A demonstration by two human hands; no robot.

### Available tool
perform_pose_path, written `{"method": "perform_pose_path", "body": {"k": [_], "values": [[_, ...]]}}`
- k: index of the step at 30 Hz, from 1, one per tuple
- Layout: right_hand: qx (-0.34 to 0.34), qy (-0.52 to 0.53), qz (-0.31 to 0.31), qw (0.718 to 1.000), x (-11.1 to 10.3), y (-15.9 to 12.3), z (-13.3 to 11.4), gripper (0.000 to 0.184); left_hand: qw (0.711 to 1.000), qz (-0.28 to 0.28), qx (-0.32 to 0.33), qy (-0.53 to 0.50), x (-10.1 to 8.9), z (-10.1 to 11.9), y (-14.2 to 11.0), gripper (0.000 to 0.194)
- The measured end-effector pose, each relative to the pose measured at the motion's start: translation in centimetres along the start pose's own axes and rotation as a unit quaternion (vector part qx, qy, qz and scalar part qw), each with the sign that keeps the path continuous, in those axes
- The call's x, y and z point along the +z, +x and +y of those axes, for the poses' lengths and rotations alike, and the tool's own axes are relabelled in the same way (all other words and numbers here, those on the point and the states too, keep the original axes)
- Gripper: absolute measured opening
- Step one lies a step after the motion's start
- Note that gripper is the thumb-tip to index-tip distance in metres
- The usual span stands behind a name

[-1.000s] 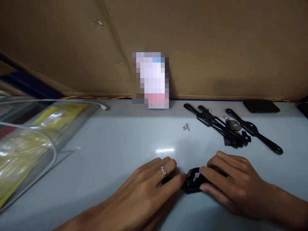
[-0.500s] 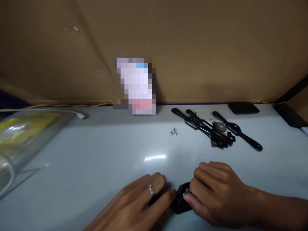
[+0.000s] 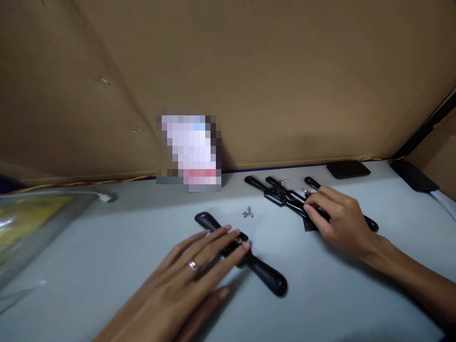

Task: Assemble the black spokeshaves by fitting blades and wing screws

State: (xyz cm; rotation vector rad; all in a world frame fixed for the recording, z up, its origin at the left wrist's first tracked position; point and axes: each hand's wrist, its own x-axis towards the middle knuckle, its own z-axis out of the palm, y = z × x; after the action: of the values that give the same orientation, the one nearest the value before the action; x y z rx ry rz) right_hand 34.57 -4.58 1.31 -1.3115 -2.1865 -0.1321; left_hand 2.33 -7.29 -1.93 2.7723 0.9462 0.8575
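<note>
My left hand (image 3: 199, 266) lies flat with its fingers stretched out over the middle of a black two-handled tool (image 3: 263, 273) on the pale table (image 3: 142, 256). It presses down on the tool without gripping it. My right hand (image 3: 337, 218) reaches to the pile of black tools (image 3: 280, 194) at the back right. Its fingers are curled onto parts in that pile, and what they hold is hidden. A small silver wing nut (image 3: 248, 212) lies loose between the two hands.
A cardboard wall (image 3: 249, 71) closes off the back. A blurred card (image 3: 190, 152) leans against it. A clear plastic bag with yellow contents (image 3: 32, 223) lies at the left. A dark flat object (image 3: 348, 169) sits at the back right, near a black device (image 3: 413, 175).
My right hand left the tool in front of me and moved back right to the pile. My left hand stayed on that tool, whose full length now shows. The view tilted down and to the right.
</note>
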Motion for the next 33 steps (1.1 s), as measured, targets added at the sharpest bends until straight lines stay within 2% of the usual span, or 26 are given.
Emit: {"method": "perform_pose_path", "body": {"k": [4,8,12,15,20,22,27,30,33], "values": [[-0.024,0.011,-0.034,0.999,0.6,-0.5,-0.2,0.021,0.994,-0.065,0.035,0.079,0.1,1.1,0.1,0.046],[-0.046,0.031,-0.029,0.998,0.5,-0.8,-0.3,0.019,0.995,-0.082,0.012,0.047,-0.9,1.6,0.8,0.039],[-0.084,0.023,0.009,0.996,0.8,-0.8,0.0,0.022,0.997,-0.050,-0.057,0.001,-1.0,2.2,1.2,0.016],[-0.127,-0.004,0.030,0.991,1.6,0.2,-0.2,0.030,0.997,-0.023,-0.079,0.015,-0.3,2.4,1.0,0.017],[-0.174,-0.068,-0.036,0.982,3.2,5.4,-2.8,0.020,0.997,-0.011,-0.072,0.030,0.6,2.0,0.5,0.035],[-0.163,-0.079,-0.024,0.983,3.7,8.4,-4.1,0.018,0.997,-0.011,-0.068,0.028,0.7,1.8,0.4,0.039],[-0.149,-0.099,-0.035,0.983,4.8,14.7,-6.7,0.016,0.998,-0.037,-0.056,0.015,0.5,1.9,0.6,0.032],[-0.150,-0.095,-0.047,0.983,5.5,16.6,-7.3,0.015,0.996,-0.064,-0.058,0.010,0.2,2.1,0.8,0.023],[-0.151,-0.078,-0.053,0.984,6.1,17.0,-7.1,0.019,0.994,-0.086,-0.068,0.008,0.1,2.2,0.8,0.021]]}}
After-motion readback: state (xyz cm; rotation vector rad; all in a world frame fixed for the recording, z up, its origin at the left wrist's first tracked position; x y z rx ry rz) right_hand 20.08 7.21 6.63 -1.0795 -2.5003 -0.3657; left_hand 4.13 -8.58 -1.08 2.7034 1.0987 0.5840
